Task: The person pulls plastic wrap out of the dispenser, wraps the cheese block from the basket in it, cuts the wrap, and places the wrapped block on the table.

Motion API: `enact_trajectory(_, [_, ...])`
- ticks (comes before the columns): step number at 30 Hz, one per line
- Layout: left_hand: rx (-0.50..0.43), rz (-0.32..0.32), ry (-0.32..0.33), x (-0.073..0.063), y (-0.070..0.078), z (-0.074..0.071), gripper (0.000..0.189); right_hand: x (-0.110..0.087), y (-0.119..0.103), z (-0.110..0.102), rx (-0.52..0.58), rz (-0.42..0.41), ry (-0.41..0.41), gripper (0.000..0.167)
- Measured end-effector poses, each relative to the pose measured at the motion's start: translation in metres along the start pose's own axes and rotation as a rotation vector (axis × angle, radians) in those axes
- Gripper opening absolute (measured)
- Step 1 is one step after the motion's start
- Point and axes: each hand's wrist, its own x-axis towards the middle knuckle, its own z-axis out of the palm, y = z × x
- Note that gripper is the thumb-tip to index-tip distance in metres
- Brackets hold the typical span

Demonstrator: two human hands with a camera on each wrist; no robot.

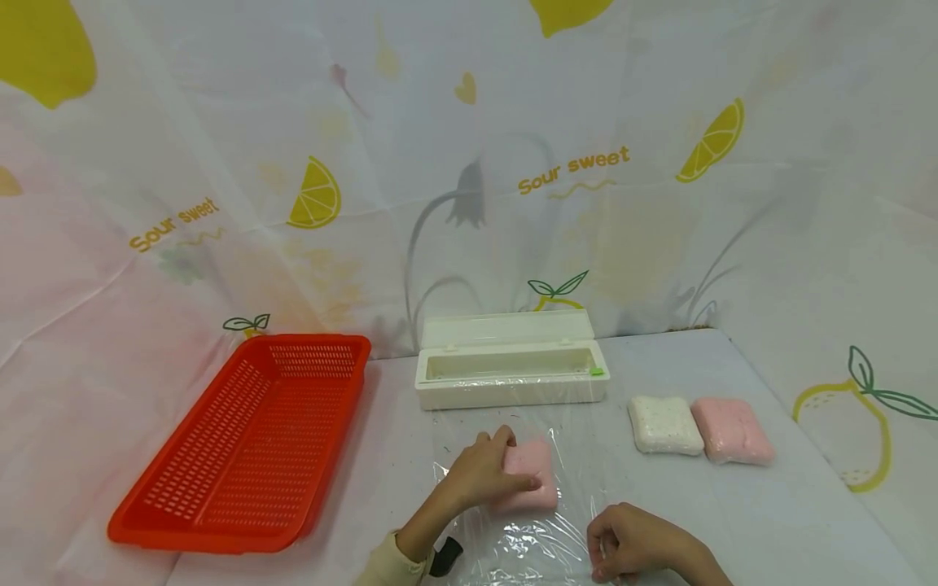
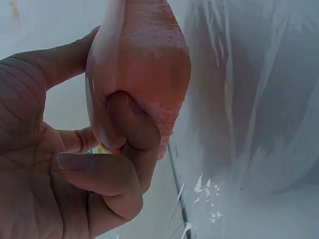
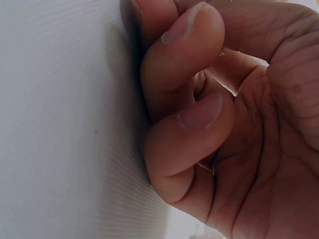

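Observation:
A puffy pink square block [image 1: 533,476], soft-looking with rough sides, lies on a sheet of clear plastic wrap [image 1: 513,541]. My left hand [image 1: 479,472] grips it from the left, thumb across the near side and fingers at the far edge. Close up in the left wrist view, the fingers of that hand [image 2: 107,154] curl round the pink block [image 2: 154,69]. By the wrap's near right edge, my right hand [image 1: 637,537] has thumb and index finger together at the film. The right wrist view shows its curled fingers [image 3: 184,144] against the white cloth; the pinched part is hidden.
Behind the wrap stands a white wrap dispenser box [image 1: 513,395] with its lid raised. A red perforated basket [image 1: 330,464] is at left. On the right, a white square block [image 1: 665,425] and another pink one [image 1: 733,431] sit side by side, shiny with film. A printed cloth hangs behind.

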Motion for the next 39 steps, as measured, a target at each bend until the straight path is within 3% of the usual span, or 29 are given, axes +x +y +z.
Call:
enact_trajectory(8, [0.039,-0.012,-0.005,0.004,-0.006,0.011,0.060,0.001,0.004,0.001,0.003,0.007,0.002,0.015])
enact_trajectory(13, [0.074,0.000,0.002,-0.004,-0.010,0.004,0.074,0.001,0.005,0.001,0.009,0.015,-0.001,0.015])
enact_trajectory(18, [0.094,0.048,-0.041,-0.030,-0.016,-0.022,0.075,0.001,0.004,0.001,0.008,0.031,0.001,0.015])
enact_trajectory(24, [0.204,0.147,-0.230,-0.068,-0.025,-0.043,0.065,0.002,0.000,0.002,-0.014,0.046,0.004,0.016])
enact_trajectory(27, [0.219,0.136,-0.273,-0.082,-0.031,-0.041,0.063,0.001,0.000,0.002,-0.022,0.049,0.008,0.016])
enact_trajectory(31, [0.206,0.127,-0.272,-0.094,-0.043,-0.033,0.062,0.000,0.001,0.002,-0.031,0.045,0.008,0.016])
enact_trajectory(35, [0.164,0.141,-0.269,-0.098,-0.055,-0.022,0.060,0.000,0.002,0.002,-0.038,0.029,0.012,0.016])
enact_trajectory(39, [0.136,0.150,-0.261,-0.097,-0.063,-0.010,0.041,-0.001,0.001,0.003,-0.059,0.017,0.020,0.016])
